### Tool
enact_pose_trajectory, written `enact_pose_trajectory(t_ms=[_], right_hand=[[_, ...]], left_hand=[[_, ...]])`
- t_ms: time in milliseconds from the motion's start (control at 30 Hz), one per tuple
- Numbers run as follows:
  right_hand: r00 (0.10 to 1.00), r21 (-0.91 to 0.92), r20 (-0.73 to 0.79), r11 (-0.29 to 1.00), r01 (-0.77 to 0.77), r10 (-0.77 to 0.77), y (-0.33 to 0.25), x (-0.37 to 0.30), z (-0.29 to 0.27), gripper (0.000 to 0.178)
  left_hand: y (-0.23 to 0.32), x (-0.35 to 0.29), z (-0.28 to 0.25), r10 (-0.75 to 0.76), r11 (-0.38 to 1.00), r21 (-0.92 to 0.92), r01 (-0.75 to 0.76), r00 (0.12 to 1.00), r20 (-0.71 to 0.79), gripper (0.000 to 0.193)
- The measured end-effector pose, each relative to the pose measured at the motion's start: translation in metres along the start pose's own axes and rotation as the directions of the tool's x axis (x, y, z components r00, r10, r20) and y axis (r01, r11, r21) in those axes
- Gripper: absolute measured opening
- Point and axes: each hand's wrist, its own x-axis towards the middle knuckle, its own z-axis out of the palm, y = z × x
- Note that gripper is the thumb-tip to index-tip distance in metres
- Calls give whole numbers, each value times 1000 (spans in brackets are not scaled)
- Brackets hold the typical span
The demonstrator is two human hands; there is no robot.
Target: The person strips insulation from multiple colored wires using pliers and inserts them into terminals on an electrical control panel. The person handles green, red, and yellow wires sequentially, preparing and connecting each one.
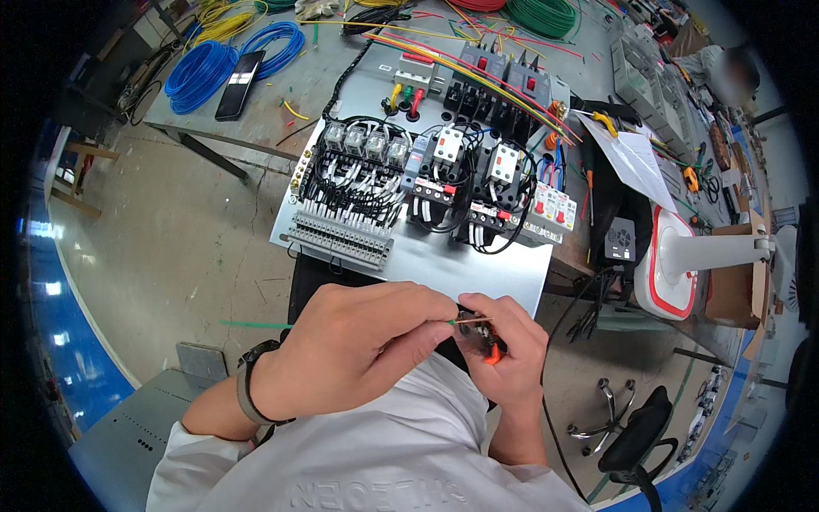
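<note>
My left hand (363, 346) is closed in a pinch on a green wire (254, 324), whose tail sticks out to the left behind the wrist. Past my fingertips, the wire's bare copper end (475, 320) points right. My right hand (516, 354) is wrapped round a hand tool with orange grips (493, 353), seemingly pliers; its dark jaws lie beside the copper and are partly hidden by my fingers. Just beyond both hands lies a metal mounting panel (461, 275) carrying a terminal strip (337, 241), relays (365, 143), contactors (502, 164) and breakers (550, 207).
The panel rests on a grey workbench (358, 77). Blue wire coils (200, 75) and a phone (240, 85) are at the far left, a green coil (542, 15) at the back. Papers (636, 162) and a white-and-red stand (674, 260) are on the right. Another person (725, 72) is at the far right.
</note>
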Motion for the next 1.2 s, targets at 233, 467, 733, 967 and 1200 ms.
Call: enact_pose_trajectory(t_ms=[233, 467, 733, 967, 1200], right_hand=[[1000, 12, -14, 1000, -9, 9, 2, -3, 3, 53], [999, 23, -38, 1000, 10, -9, 6, -8, 10, 48], [998, 95, -26, 994, -58, 61, 4, -13, 9, 47], [994, 151, -16, 983, -102, 106, 2, -15, 10, 51], [994, 185, 30, 977, -108, 105, -1, -17, 10, 53]], left_hand=[[4, 1, 1, -1, 999, 34, 1, 1000, 2, 13], [7, 3, -1, 18, 991, 131, -22, 999, 29, 11], [9, 3, -1, -51, 999, -15, 53, 995, 82, 11], [-1, -8, 17, 240, 898, 401, -181, 965, -103, 18], [16, 0, -10, -229, 954, -162, 251, 963, 141, 14]])
